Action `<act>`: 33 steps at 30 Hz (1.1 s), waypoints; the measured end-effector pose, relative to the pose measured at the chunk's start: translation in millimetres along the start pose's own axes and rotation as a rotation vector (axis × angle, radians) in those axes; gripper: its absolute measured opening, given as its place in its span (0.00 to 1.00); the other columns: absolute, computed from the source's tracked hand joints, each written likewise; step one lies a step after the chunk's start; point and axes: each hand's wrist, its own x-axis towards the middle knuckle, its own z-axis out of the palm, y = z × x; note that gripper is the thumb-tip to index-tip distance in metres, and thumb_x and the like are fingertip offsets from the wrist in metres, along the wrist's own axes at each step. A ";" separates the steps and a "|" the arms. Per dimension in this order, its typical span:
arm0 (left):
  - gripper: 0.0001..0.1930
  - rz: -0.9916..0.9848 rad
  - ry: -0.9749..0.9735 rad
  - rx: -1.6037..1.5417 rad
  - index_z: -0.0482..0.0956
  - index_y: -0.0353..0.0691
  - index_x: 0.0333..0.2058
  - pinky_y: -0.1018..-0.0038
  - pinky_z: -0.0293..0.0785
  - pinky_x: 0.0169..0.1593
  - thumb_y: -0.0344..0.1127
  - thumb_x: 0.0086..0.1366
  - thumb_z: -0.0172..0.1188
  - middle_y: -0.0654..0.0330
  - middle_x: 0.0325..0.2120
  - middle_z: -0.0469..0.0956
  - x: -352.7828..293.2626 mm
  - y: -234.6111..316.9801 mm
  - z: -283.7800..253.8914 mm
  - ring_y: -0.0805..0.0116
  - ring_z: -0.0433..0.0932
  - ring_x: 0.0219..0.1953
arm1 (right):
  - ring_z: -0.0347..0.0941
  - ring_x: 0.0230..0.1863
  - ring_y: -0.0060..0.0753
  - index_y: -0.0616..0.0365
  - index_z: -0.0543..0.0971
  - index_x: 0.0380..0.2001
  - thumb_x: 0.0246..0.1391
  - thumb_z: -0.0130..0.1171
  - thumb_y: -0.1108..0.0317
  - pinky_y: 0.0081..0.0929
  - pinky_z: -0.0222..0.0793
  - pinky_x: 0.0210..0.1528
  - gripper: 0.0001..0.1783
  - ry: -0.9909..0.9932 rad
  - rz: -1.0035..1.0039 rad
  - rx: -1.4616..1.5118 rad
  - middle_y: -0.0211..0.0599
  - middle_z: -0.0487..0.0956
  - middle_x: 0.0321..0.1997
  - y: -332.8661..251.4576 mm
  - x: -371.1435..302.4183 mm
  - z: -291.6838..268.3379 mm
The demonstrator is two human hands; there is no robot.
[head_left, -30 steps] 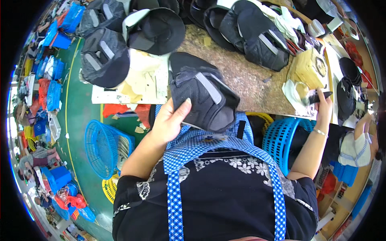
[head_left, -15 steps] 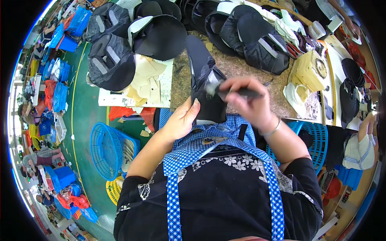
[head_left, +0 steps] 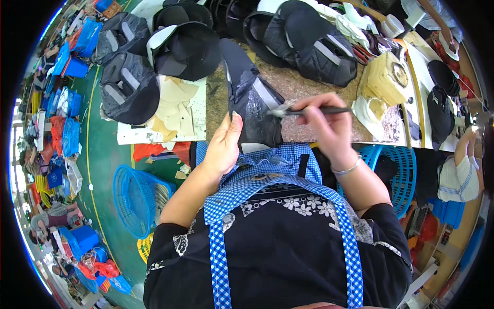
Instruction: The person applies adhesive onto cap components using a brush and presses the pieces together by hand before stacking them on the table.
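My left hand (head_left: 226, 141) grips the left edge of a black fabric piece (head_left: 254, 110), thumb on top, near the table's front edge. The piece has a long narrow end pointing away from me, a pale grey strip (head_left: 266, 95) across it and a shiny, wet-looking patch. In my right hand (head_left: 329, 126) is a brush (head_left: 296, 112), held by its dark handle. Its whitish bristles touch the piece beside the lower end of the strip. Stacks of similar black pieces with grey strips (head_left: 126, 85) lie beyond my left hand, with more black pieces (head_left: 321, 49) at the back.
A yellowish crusted block-shaped container (head_left: 387, 77) with a round opening stands on the table (head_left: 303, 129), right. Cream cut-outs (head_left: 177, 100) lie left. Blue baskets (head_left: 135, 201) stand below on both sides. Another person's arm (head_left: 437, 18) shows at the far right, with one more person (head_left: 458, 180) lower.
The black piece has turned flatter toward view, showing its grey strip and shiny patch. My right hand has swung round, so the brush now lies nearly level. The whole view has shifted slightly.
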 end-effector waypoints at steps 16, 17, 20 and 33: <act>0.12 0.731 -0.116 1.281 0.75 0.39 0.37 0.69 0.72 0.38 0.26 0.51 0.55 0.52 0.33 0.75 21.0 25.4 0.1 0.54 0.76 0.34 | 0.63 0.15 0.14 0.61 0.73 0.22 0.45 0.61 0.61 0.14 0.56 0.17 0.14 0.557 -0.017 -1.132 0.27 0.71 0.15 -13.9 -6.1 -162.5; 0.10 0.770 -0.032 1.301 0.75 0.38 0.37 0.70 0.71 0.38 0.27 0.54 0.53 0.52 0.33 0.75 16.3 39.9 6.5 0.54 0.75 0.34 | 0.64 0.17 0.15 0.62 0.73 0.22 0.45 0.61 0.60 0.16 0.59 0.19 0.15 0.489 0.001 -1.304 0.30 0.73 0.18 -8.9 -4.2 -171.1; 0.10 0.568 -0.119 1.188 0.74 0.35 0.37 0.72 0.70 0.37 0.28 0.55 0.53 0.52 0.30 0.75 4.9 68.8 11.0 0.55 0.75 0.33 | 0.66 0.19 0.18 0.61 0.74 0.25 0.47 0.58 0.62 0.16 0.59 0.19 0.12 0.826 0.072 -0.720 0.30 0.74 0.20 -27.1 -7.6 -196.7; 0.17 -0.058 -0.158 0.409 0.66 0.34 0.48 0.77 0.65 0.45 0.37 0.63 0.46 0.60 0.38 0.73 25.9 18.1 3.3 0.74 0.70 0.41 | 0.70 0.35 0.23 0.61 0.66 0.29 0.49 0.52 0.77 0.20 0.67 0.38 0.06 -0.075 -0.086 0.142 0.40 0.74 0.35 -7.4 19.9 -9.9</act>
